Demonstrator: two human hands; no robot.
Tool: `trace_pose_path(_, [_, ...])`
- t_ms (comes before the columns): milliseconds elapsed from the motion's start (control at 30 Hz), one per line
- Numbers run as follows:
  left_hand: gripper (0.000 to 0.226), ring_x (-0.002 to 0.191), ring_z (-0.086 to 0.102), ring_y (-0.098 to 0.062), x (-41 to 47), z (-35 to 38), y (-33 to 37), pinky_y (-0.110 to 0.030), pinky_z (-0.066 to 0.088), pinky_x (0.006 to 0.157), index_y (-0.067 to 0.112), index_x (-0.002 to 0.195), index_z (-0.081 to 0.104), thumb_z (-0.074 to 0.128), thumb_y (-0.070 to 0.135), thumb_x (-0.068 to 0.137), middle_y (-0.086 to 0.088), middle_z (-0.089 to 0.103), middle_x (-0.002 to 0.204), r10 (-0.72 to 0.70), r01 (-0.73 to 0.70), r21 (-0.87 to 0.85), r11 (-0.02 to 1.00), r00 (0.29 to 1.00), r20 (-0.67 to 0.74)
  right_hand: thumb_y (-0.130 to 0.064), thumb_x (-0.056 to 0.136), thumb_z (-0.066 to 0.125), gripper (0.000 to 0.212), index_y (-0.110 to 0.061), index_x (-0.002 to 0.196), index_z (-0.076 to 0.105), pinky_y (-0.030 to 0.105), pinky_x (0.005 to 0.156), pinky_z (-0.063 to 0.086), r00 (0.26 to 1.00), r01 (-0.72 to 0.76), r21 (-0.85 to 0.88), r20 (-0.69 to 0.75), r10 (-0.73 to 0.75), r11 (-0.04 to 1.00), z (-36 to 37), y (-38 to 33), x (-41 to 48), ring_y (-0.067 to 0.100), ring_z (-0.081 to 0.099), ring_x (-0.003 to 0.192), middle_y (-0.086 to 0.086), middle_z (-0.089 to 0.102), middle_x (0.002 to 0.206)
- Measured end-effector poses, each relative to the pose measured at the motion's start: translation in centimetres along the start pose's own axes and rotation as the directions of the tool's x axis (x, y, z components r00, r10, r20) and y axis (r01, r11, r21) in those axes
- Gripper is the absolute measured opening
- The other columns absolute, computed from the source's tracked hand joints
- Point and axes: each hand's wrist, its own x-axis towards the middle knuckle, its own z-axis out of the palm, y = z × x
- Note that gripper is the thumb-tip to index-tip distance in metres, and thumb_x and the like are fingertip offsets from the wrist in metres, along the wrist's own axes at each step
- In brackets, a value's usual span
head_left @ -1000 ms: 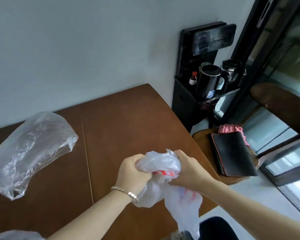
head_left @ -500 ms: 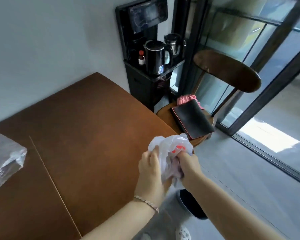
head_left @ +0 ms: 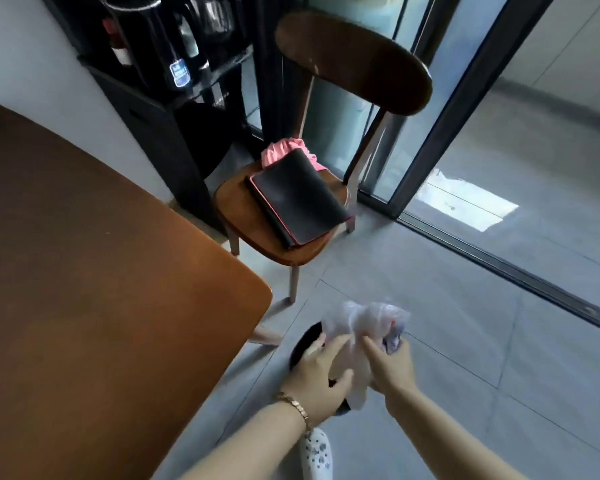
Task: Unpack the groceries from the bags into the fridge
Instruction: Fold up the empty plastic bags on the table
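Note:
A crumpled white plastic bag [head_left: 357, 317] with red print is held low over the floor, just past the table's corner. My right hand [head_left: 390, 367] is closed around its right side. My left hand [head_left: 321, 372] rests against the bag's left side with fingers spread and does not grip it. Under both hands stands a round black bin [head_left: 303, 342], mostly hidden by them. No fridge or groceries are in view.
The brown wooden table [head_left: 84, 271] fills the left. A wooden chair [head_left: 257, 237] beyond the bin carries a black pad [head_left: 298, 195] and pink cloth [head_left: 281, 150]. Behind it are a black stand with kettles [head_left: 174, 64] and a sliding glass door [head_left: 465, 98]. A white shoe [head_left: 316, 455] shows below.
The view swung right and down, away from the table. Both hands carried the bag off the table edge to above the black bin. My left hand's fingers spread apart.

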Motion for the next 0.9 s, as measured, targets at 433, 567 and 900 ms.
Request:
trace_pose_path(433, [0.025, 0.107, 0.057, -0.022, 18.2, 11.4, -19.1, -0.029, 0.047, 0.092, 0.020, 0.108, 0.060, 0.041, 0.015, 0.092, -0.001, 0.060, 0.117, -0.430, 0.398, 0.298, 0.868, 0.902, 0.047, -0.027, 0.081, 0.068, 0.043, -0.004, 0.111, 0.047, 0.029, 0.066, 0.040, 0.986, -0.166, -0.467, -0.105, 0.132, 0.868, 7.5, 19.0, 25.3, 0.026, 0.046, 0.079, 0.018, 0.048, 0.116])
trace_pose_path(567, [0.025, 0.108, 0.056, -0.022, 19.7, 13.3, -21.9, -0.029, 0.046, 0.093, 0.018, 0.109, 0.060, 0.042, 0.014, 0.092, -0.003, 0.059, 0.120, -0.436, 0.402, 0.297, 0.866, 0.898, 0.058, -0.045, 0.081, 0.066, 0.058, -0.009, 0.123, 0.048, 0.040, 0.097, 0.039, 0.978, -0.204, -0.641, -0.093, 0.189, 0.740, 8.8, 22.6, 29.0, 0.035, 0.034, 0.129, 0.018, 0.029, 0.140])
trace_pose_path(900, [0.025, 0.101, 0.058, -0.022, 15.8, 7.6, -12.4, -0.029, 0.049, 0.086, 0.020, 0.107, 0.057, 0.039, 0.014, 0.092, -0.003, 0.060, 0.113, -0.468, 0.413, 0.322, 0.852, 0.877, 0.113, -0.012, 0.082, 0.051, 0.037, -0.014, 0.050, 0.031, 0.028, 0.049, 0.027, 0.958, 0.108, -0.768, 0.251, 0.141, 0.632, 4.4, 10.9, 22.1, 0.017, 0.032, 0.050, 0.001, 0.035, 0.052])
